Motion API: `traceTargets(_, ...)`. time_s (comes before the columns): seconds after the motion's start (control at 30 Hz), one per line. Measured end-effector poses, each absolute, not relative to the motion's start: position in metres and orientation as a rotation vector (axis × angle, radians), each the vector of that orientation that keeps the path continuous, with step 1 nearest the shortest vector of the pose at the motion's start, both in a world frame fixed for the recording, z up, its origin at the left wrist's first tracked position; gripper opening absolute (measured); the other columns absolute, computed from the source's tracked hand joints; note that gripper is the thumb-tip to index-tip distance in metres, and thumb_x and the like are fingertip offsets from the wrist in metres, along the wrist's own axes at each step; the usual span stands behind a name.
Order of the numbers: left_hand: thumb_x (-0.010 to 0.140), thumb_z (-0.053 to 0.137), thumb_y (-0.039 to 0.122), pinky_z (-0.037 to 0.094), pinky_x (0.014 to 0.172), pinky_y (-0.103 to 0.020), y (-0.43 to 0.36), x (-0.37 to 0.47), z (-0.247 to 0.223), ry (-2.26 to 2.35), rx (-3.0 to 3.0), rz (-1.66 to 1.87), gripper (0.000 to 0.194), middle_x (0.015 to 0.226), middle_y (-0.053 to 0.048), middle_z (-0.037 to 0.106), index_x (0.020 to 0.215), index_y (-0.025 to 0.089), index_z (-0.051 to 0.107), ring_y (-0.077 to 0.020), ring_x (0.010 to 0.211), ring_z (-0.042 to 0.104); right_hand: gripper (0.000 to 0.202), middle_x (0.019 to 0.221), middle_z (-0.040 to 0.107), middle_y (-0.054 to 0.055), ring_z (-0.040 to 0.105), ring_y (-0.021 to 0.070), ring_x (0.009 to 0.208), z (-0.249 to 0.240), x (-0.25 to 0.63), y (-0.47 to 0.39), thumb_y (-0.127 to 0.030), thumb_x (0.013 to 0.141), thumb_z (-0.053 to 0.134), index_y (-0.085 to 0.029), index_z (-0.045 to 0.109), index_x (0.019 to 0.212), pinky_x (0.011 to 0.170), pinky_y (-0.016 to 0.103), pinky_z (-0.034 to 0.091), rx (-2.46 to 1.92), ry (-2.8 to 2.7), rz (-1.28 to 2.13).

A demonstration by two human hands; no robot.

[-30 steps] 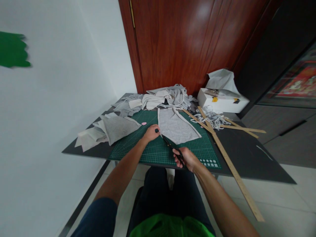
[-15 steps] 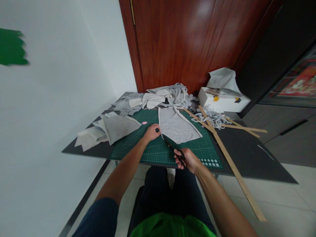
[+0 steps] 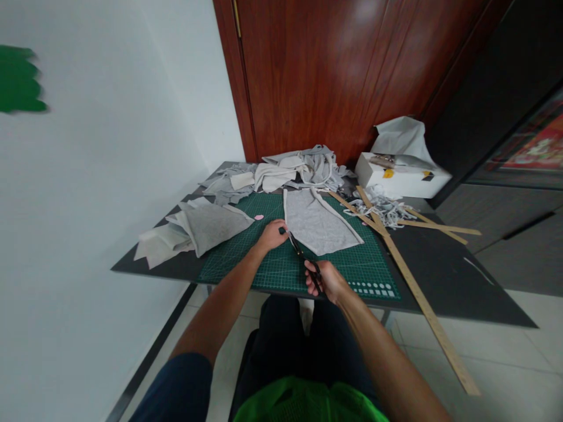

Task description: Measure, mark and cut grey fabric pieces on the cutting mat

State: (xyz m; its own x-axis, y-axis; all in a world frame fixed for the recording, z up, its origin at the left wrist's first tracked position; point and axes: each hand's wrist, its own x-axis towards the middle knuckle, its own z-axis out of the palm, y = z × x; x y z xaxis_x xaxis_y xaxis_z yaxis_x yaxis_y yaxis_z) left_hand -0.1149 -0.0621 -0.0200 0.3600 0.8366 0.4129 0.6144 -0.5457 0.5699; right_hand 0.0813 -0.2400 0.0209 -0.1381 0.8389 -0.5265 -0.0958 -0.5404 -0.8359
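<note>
Slanting from far left to near right, the light-grey, pale-edged fabric panel [image 3: 323, 225] lies just beyond the hands on the green gridded cutting mat [image 3: 273, 274]. The nearer left hand [image 3: 271, 236] pinches its left edge, hiding the held cloth; the right hand [image 3: 326, 279] grips black-handled metal scissors [image 3: 298, 248]. Whether their tips touch fabric is unclear.

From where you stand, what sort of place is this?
It looks like a sewing or craft corner, judging by the green cutting mat on the table, the scissors in the right hand, and the heap of cloth at the back.
</note>
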Motion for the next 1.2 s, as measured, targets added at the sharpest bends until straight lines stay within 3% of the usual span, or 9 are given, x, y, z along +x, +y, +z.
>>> traceTargets(1.2,0.072,0.069,0.007,0.054,0.109,-0.039,-0.0612,-0.1147,-0.0218,1.253,2.28,1.011,0.017,0.11,-0.004,0.077,0.08,0.022,0.07,-0.0219,0.111,0.071,0.026,0.055,0.062,0.002,0.057,0.0128,0.039,0.0133,0.0724,-0.2372,-0.038,0.089,0.063,-0.018,0.059,0.073,0.037,0.022,0.039,-1.458,-0.87,1.733)
